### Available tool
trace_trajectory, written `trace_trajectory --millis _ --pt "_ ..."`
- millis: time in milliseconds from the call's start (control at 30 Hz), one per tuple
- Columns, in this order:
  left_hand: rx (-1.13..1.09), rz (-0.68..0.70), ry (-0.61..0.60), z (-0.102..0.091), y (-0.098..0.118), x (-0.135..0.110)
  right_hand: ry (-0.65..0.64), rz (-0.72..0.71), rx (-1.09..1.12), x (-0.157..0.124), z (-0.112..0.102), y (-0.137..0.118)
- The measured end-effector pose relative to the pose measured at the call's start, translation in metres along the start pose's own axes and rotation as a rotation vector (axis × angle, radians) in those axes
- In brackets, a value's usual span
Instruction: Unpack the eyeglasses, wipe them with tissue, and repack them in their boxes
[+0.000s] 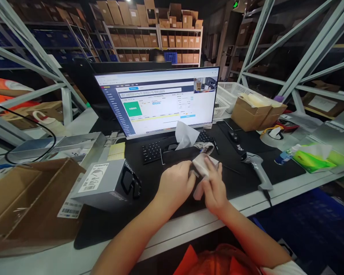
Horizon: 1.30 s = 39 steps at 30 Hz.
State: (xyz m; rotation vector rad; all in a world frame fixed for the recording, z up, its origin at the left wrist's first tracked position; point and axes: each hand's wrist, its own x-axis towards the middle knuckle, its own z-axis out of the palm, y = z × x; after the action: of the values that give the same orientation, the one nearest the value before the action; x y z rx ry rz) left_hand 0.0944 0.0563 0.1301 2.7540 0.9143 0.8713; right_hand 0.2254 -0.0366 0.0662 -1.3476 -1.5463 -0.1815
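Observation:
My right hand (215,189) is closed on a crumpled white tissue (202,164), its fingers pressed into the sheet. Beside it, my left hand (176,181) has its fingers curled; a small greyish bit shows at the thumb, but what it grips is mostly hidden. Just beyond both hands, another white sheet (186,134) sticks up in front of the keyboard (151,152), by a dark item I cannot make out. To the left lies a grey box (103,191) printed with black glasses and carrying a white label.
An open cardboard box (40,206) stands at the left edge. Behind the keyboard is a lit monitor (163,101). On the right lie a barcode scanner (258,172), a mouse (233,135), a tape roll (271,137), a blue bottle (286,154) and a green tissue pack (313,160).

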Motion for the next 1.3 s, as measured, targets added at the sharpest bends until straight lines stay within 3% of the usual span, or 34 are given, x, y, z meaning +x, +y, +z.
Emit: trace_trajectory --millis 100,267,433,600,733,900,1033,1200,1300 --pt "-0.023 -0.005 0.008 0.004 -0.001 0.0 0.074 0.061 -0.005 0.0 0.002 0.003" --pt "-0.049 0.01 0.011 0.003 -0.002 0.001 -0.007 -0.039 -0.03 0.002 0.003 0.002" --pt "-0.044 -0.052 0.05 -0.005 -0.004 0.003 0.139 0.115 -0.06 0.002 0.0 0.01" --pt "-0.092 -0.043 -0.003 -0.009 -0.003 0.002 0.023 -0.058 -0.033 -0.01 0.001 0.003" --pt "-0.091 -0.049 0.023 -0.007 -0.004 0.001 0.136 0.106 -0.051 -0.01 0.0 0.005" --pt "-0.113 -0.028 0.035 -0.007 -0.005 0.002 0.037 -0.056 -0.007 -0.011 0.001 0.006" --pt "-0.104 -0.046 0.049 -0.007 -0.005 0.002 0.143 0.11 0.015 -0.012 0.002 0.008" --pt "-0.112 -0.019 0.003 -0.005 -0.004 0.002 0.033 -0.049 0.026 -0.016 0.002 0.007" --pt "-0.145 -0.032 -0.008 -0.003 -0.003 0.001 0.113 0.069 0.0 -0.013 0.002 0.008"
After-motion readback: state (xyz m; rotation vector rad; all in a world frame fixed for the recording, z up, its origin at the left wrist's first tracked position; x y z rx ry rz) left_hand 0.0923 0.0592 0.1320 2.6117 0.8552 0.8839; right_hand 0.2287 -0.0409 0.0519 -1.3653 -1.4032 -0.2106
